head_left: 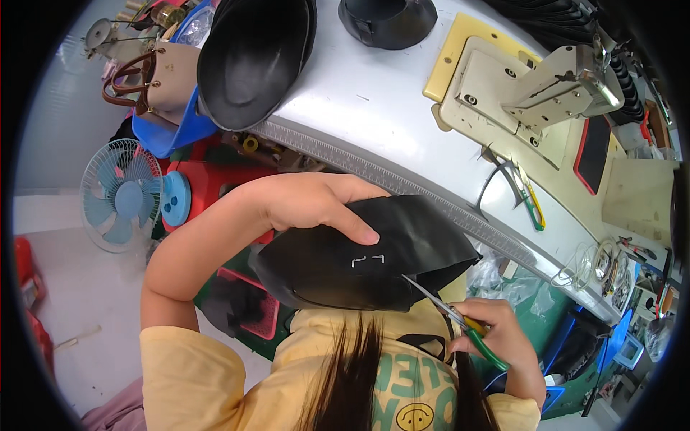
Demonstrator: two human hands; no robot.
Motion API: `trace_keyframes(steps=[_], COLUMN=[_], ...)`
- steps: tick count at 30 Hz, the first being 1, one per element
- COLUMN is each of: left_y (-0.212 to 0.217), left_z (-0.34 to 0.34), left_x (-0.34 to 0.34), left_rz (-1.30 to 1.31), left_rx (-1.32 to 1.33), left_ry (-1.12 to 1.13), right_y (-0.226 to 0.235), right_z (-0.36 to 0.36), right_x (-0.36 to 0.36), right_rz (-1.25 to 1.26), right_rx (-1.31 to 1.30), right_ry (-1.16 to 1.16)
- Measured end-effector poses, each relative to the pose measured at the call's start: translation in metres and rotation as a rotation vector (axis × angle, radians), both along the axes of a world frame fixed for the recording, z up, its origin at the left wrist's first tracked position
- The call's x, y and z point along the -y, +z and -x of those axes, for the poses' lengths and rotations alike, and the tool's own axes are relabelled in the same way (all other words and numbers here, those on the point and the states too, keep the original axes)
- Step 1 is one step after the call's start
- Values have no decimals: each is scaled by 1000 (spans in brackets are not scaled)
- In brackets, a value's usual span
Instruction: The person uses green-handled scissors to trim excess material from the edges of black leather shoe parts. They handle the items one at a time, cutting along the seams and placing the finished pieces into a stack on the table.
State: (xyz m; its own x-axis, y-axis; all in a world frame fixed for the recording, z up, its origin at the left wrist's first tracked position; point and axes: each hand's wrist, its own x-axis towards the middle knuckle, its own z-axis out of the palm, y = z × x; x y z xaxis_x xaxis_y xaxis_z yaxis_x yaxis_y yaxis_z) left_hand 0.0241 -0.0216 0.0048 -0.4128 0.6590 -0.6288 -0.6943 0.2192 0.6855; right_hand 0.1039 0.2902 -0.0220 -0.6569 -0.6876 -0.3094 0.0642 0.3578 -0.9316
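My left hand (pixel 316 205) is closed on the upper edge of a black leather-like shell (pixel 330 266), its thumb lying across the front. White corner-shaped marks show on the surface just below that thumb. In my right hand (pixel 496 330) is a pair of scissors (pixel 438 305) with green and yellow handles. Their pointed metal blades reach up to the lower edge of the shell near its right opening. Whether the tips touch the material I cannot tell. The far fingers of my left hand are hidden behind the piece.
A white table with a ruler strip (pixel 345 154) along its edge holds black shells (pixel 255 65), a sewing machine (pixel 553 93), green-and-yellow snips (pixel 530 201), black scraps and a red-edged phone (pixel 593 154). On the left are a blue fan (pixel 129 200) and a handbag (pixel 172 79).
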Motion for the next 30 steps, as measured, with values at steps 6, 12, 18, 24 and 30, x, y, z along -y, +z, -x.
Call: trace_keyframes(steps=[6,12,18,24,30], left_y=[-21,-34,-51,-64,-80], left_z=[-10,-19,-26,-31,-37], left_x=[-6,-12,-18,-22,-26], left_rz=[-97,-56,-109,-212,-232], left_rx=[145,290,383,466,493], left_ry=[-13,12,-35,-48,-48], right_y=[-1,3,-3,0,-5], right_z=[-5,-2,-1,7,8], right_x=[-2,-5,-14,-18,-20], right_rz=[-76,-81,-23,-83,-67], right_rx=[12,52,79,191,333], right_ry=[58,124,180,289,283])
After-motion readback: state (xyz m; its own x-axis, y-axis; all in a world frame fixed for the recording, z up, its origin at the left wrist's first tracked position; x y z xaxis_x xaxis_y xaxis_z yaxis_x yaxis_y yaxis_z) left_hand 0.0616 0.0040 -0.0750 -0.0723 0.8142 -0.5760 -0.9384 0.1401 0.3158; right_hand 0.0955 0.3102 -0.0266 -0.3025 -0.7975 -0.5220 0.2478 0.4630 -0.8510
